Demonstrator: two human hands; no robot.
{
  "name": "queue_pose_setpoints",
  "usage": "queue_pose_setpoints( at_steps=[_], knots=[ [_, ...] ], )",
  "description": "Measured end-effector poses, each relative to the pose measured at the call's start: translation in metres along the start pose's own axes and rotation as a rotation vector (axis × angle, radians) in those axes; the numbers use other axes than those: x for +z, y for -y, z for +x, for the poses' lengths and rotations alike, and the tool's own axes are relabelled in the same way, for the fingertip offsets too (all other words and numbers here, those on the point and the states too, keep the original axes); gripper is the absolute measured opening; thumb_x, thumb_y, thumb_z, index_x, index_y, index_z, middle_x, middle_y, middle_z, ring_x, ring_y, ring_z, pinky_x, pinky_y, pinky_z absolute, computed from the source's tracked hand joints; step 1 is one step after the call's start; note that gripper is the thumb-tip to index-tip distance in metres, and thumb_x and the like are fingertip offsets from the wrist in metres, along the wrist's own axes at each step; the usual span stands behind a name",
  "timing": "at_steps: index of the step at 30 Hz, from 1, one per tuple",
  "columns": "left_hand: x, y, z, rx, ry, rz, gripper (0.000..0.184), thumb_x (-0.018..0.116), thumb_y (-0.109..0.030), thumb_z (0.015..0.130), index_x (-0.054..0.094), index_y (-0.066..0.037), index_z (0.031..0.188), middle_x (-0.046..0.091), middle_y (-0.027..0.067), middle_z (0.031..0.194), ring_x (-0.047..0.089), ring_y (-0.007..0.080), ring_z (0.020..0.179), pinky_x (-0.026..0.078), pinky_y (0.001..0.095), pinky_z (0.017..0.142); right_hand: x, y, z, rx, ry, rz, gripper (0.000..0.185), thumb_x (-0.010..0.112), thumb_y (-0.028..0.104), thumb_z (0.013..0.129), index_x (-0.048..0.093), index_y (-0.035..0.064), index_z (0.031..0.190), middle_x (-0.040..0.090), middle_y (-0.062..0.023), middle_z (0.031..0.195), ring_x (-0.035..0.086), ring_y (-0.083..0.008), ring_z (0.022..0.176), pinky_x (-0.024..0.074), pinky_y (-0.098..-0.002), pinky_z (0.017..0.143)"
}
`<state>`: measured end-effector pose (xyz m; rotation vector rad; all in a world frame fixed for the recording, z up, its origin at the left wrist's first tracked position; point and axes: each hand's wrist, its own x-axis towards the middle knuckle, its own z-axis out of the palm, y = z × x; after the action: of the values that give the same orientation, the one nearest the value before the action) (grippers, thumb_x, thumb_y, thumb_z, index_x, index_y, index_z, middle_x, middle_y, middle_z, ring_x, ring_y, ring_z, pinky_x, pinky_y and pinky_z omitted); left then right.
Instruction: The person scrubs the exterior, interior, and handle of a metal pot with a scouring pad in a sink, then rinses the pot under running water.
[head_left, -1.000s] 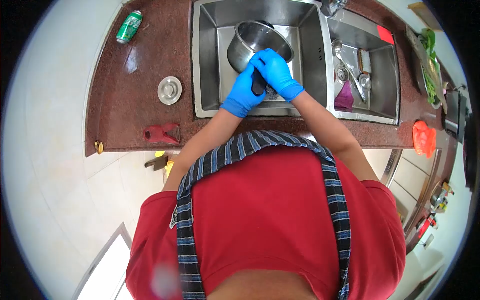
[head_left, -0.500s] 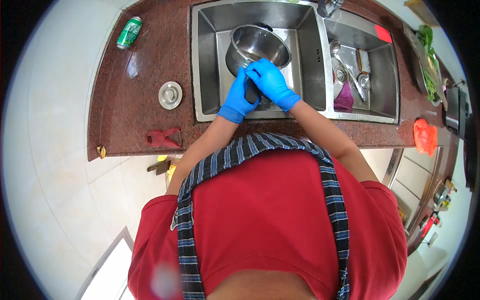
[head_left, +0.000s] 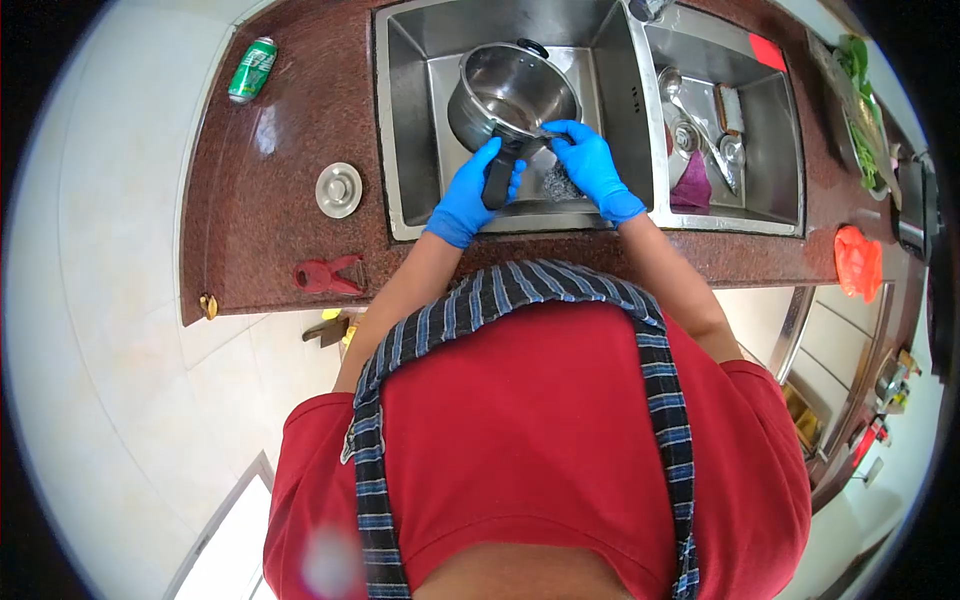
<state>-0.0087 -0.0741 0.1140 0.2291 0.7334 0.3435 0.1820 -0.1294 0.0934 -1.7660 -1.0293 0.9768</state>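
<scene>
Pot (head_left: pixel 515 85): inside the larger basin (head_left: pixel 615 75) of 2;
Left hand (head_left: pixel 464 197): my fingers clamped round the black handle (head_left: pixel 497 183);
Right hand (head_left: pixel 592 170): by the rim (head_left: pixel 578 108); fingers closed or apart, I cannot tell

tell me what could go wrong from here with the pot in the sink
The left hand grips the black handle, so a slick glove might let the pot swing into the sink's wall.

The right hand's fingers are close to the rim, which could snag the glove.

The red tool near the counter's front edge could get knocked off by the left forearm.
</scene>
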Motion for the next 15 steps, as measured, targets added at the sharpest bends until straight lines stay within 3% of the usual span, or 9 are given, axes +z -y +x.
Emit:
queue_pose_setpoints(
  at_steps=[2,4,5,8,9,11,15],
  knots=[
    [-0.006,0.001,-0.001,-0.011,0.009,0.035,0.042,0.047,-0.045,0.092,0.054,-0.007,0.108,0.06,0.0096,0.083,0.057,0.0176,0.062,0.049,0.0283,0.05,0.007,0.006,-0.002,-0.086,0.001,-0.04,0.025,0.063,0.005,0.078,0.066,0.0081,0.103,0.065,-0.0142,0.091,0.063,-0.0231,0.084,0.0488,-0.0317,0.075],
    [-0.008,0.001,0.003,-0.1,0.116,-0.045,0.041,0.044,-0.048,0.092,0.054,-0.011,0.104,0.058,0.0071,0.079,0.053,0.015,0.057,0.045,0.0262,0.049,0.022,0.016,0.0,-0.414,0.114,-0.258,0.02,0.064,0.006,0.076,0.067,0.0083,0.096,0.063,-0.016,0.088,0.063,-0.0282,0.081,0.049,-0.0355,0.075],
    [-0.004,0.001,0.002,-0.111,0.125,-0.037,0.041,0.044,-0.048,0.092,0.054,-0.011,0.104,0.058,0.0071,0.079,0.053,0.015,0.057,0.045,0.0262,0.049,0.026,0.027,-0.001,-0.442,0.104,-0.441,0.014,0.063,0.011,0.077,0.068,0.0086,0.09,0.062,-0.0173,0.085,0.061,-0.0329,0.081,0.049,-0.0388,0.074],
    [0.008,0.001,-0.008,-0.111,0.049,-0.122,0.035,0.043,-0.046,0.093,0.05,-0.014,0.105,0.049,0.0022,0.071,0.038,0.0092,0.048,0.03,0.0213,0.042,0.018,0.046,0.002,-0.567,0.172,-0.758,0.015,0.058,0.018,0.077,0.068,0.0098,0.084,0.062,-0.0151,0.086,0.062,-0.0322,0.078,0.0501,-0.0407,0.069],
    [0.004,0.002,-0.007,-0.118,0.079,-0.114,0.034,0.043,-0.046,0.093,0.05,-0.015,0.106,0.049,0.0025,0.071,0.038,0.009,0.047,0.03,0.021,0.042,0.015,0.048,0.001,-0.606,0.161,-0.818,0.014,0.057,0.018,0.076,0.067,0.0103,0.082,0.063,-0.0146,0.086,0.062,-0.0314,0.078,0.0503,-0.0409,0.069],
    [0.002,0.001,-0.007,-0.126,0.098,-0.078,0.033,0.043,-0.045,0.093,0.049,-0.015,0.106,0.049,0.003,0.072,0.038,0.0088,0.047,0.03,0.0208,0.042,0.01,0.049,0.001,-0.679,0.156,-0.888,0.011,0.057,0.017,0.074,0.067,0.0111,0.076,0.064,-0.0137,0.081,0.064,-0.0305,0.075,0.051,-0.0414,0.065],
    [0.009,-0.004,-0.008,-0.144,0.017,-0.019,0.031,0.044,-0.043,0.094,0.049,-0.013,0.099,0.049,0.004,0.071,0.039,0.0098,0.046,0.032,0.0219,0.041,0.016,0.059,0.01,-0.574,0.213,-0.851,0.014,0.059,0.016,0.071,0.068,0.0063,0.077,0.065,-0.0171,0.078,0.065,-0.0344,0.071,0.0528,-0.0438,0.063]
  ],
)
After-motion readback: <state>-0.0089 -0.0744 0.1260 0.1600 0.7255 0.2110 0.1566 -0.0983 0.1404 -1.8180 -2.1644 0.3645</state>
